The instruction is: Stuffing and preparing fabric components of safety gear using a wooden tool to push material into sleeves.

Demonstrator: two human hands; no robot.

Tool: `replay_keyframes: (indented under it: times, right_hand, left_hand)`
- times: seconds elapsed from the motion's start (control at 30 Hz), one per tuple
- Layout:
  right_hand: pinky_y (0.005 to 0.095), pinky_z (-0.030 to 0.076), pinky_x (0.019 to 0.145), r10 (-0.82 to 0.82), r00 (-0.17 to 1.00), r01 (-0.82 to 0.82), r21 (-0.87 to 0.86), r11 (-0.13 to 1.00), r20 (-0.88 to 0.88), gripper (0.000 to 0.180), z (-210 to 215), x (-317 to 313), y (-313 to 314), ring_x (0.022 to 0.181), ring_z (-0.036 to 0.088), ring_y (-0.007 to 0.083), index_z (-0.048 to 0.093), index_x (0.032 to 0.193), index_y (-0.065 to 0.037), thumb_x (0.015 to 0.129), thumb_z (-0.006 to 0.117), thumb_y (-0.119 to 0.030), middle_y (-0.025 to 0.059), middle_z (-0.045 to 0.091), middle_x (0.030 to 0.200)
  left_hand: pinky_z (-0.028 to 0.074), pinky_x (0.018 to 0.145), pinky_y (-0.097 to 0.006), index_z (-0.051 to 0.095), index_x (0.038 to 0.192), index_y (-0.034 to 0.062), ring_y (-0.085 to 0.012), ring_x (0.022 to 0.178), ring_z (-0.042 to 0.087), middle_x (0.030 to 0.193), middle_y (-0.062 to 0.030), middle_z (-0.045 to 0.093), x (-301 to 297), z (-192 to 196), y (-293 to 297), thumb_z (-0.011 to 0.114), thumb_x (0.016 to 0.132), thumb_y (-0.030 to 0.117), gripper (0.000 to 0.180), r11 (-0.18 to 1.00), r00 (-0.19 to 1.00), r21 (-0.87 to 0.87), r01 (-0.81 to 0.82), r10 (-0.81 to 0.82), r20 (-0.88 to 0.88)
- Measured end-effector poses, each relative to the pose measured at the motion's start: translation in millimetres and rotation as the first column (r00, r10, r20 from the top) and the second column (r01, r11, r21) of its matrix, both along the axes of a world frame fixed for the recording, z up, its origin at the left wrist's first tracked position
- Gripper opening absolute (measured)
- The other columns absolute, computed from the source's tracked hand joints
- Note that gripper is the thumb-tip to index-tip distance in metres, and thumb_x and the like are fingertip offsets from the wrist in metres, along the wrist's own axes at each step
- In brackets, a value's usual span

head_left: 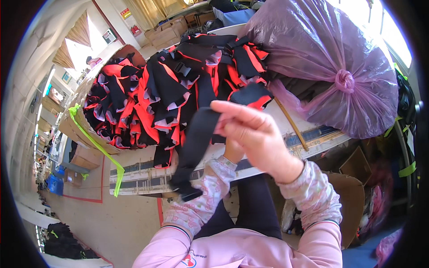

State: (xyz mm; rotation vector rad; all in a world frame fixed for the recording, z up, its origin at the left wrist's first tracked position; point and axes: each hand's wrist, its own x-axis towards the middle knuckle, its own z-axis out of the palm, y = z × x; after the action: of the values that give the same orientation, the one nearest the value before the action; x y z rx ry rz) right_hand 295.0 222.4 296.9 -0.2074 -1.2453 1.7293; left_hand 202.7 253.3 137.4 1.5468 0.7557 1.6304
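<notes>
While the right hand [254,134] pinches a black fabric piece [196,147] above the tabletop's [143,176] near edge, the left hand [233,152] hides behind it, grip unclear; red-black pieces [170,85] and a purple bag [321,58] crowd behind.

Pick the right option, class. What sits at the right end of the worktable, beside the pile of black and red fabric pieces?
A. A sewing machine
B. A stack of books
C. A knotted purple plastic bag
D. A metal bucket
C: a full purple plastic bag, knotted at its side, rests beside the fabric pile.
</notes>
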Motion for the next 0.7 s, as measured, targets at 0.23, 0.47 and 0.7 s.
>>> replay_keyframes:
  times: [0.23,0.47,0.7]
  right_hand:
    - [0.0373,0.017,0.111,0.004,0.981,0.020,0.119,0.993,-0.194,0.070,-5.1,-25.4,-5.3,0.138,0.018,0.0225,0.014,0.143,0.001,0.081,0.045,0.012,0.0130,0.018,0.149]
    - [0.0355,0.038,0.097,-0.468,0.806,0.431,0.181,0.884,0.364,0.054,-91.7,23.9,64.3,0.114,0.051,0.0301,0.037,0.134,-0.002,0.084,0.057,-0.006,0.0198,0.050,0.126]
    - [0.0396,0.042,0.092,-0.569,0.293,0.266,0.506,0.820,0.768,0.057,-223.5,67.1,-32.4,0.111,0.048,0.0408,0.047,0.127,-0.004,0.077,0.069,-0.022,0.0275,0.048,0.122]
  left_hand:
    - [0.043,0.086,-0.027,0.052,0.116,-0.0008,-0.0134,0.098,0.054,0.106,-0.0038,0.059,4.1,-20.0,-21.6,0.054,0.087,0.013,0.032,0.917,0.938,-0.261,0.303,-0.238,0.252]
    - [0.044,0.084,-0.026,0.056,0.110,-0.0024,-0.0142,0.092,0.058,0.099,-0.0071,0.062,-8.8,-87.1,-42.3,0.052,0.087,0.010,0.027,0.612,0.935,-0.727,0.312,-0.062,0.349]
    - [0.045,0.087,-0.029,0.055,0.112,-0.0012,-0.0165,0.099,0.057,0.105,-0.0091,0.061,-13.2,-94.4,-60.1,0.054,0.090,0.018,0.029,0.633,0.833,-0.632,0.447,-0.037,0.552]
